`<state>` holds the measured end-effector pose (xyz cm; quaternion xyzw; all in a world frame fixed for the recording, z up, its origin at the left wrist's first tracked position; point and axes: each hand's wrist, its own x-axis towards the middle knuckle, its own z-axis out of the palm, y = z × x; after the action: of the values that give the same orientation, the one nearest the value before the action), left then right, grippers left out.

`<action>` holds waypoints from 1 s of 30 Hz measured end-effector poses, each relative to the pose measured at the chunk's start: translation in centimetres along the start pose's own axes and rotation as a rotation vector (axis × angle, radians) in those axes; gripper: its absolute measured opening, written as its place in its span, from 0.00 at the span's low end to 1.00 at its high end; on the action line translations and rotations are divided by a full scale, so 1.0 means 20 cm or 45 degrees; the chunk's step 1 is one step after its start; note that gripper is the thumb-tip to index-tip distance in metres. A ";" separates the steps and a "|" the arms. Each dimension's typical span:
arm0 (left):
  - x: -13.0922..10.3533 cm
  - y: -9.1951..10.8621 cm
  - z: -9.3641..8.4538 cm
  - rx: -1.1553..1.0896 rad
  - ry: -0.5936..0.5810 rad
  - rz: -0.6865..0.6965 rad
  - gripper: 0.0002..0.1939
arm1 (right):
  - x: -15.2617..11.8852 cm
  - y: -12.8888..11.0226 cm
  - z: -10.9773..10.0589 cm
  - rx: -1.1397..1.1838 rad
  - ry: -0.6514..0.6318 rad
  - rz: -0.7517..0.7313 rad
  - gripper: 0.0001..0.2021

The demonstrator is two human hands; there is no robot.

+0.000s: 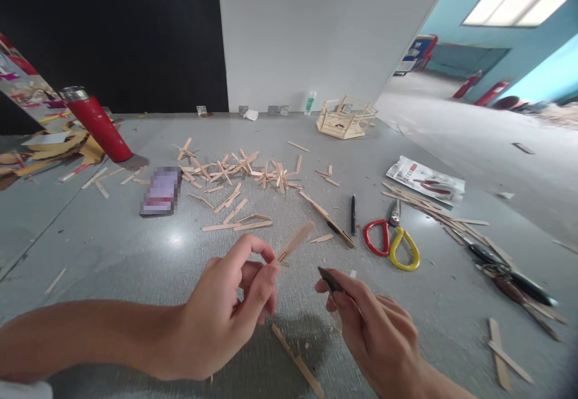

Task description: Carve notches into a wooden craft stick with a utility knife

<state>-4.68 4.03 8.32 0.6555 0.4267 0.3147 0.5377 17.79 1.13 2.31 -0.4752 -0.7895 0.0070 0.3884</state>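
Note:
Between the thumb and fingers of my left hand [230, 309], a wooden craft stick [298, 239] points up and to the right, with a small slot near the gripped end. My right hand [379, 333] pinches a small dark blade [329, 278], its tip toward the stick but apart from it. The fingers hide the blade's rear part. Below and between the hands lies a split wooden strip [295, 360] with small chips near it. Past the stick, more craft sticks [253, 224] and a black pen [353, 213] lie on the grey table [135, 260].
Scissors [392, 239] with red and yellow handles lie at right, near pliers [506, 272], a white packet [427, 180] and more sticks. A wooden frame [345, 123] and glue stick [310, 103] stand at the back. At left are a phone [161, 191] and red flask [99, 125].

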 end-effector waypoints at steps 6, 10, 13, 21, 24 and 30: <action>0.08 -0.09 0.05 -0.339 -0.200 -0.368 0.09 | 0.05 0.00 0.00 -0.049 -0.149 0.097 0.12; 0.14 -0.23 0.09 -0.547 -0.317 -0.655 0.08 | 0.05 0.07 0.02 -0.061 -0.384 0.082 0.21; 0.18 -0.29 0.10 -0.545 -0.340 -0.754 0.09 | 0.02 0.12 0.04 0.010 -0.513 0.085 0.25; 0.18 -0.31 0.11 -0.587 -0.473 -0.497 0.15 | 0.11 0.00 0.07 0.471 -0.550 0.594 0.08; 0.16 -0.32 0.13 -0.561 -0.569 -0.508 0.16 | 0.11 -0.03 0.09 0.614 -0.576 0.704 0.11; 0.23 -0.28 0.04 -0.402 -0.474 -0.359 0.17 | 0.10 0.00 0.08 0.619 -0.696 0.766 0.14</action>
<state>-3.16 8.17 2.38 0.5444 0.3535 0.1736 0.7407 16.26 3.16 2.35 -0.5588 -0.6655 0.4287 0.2471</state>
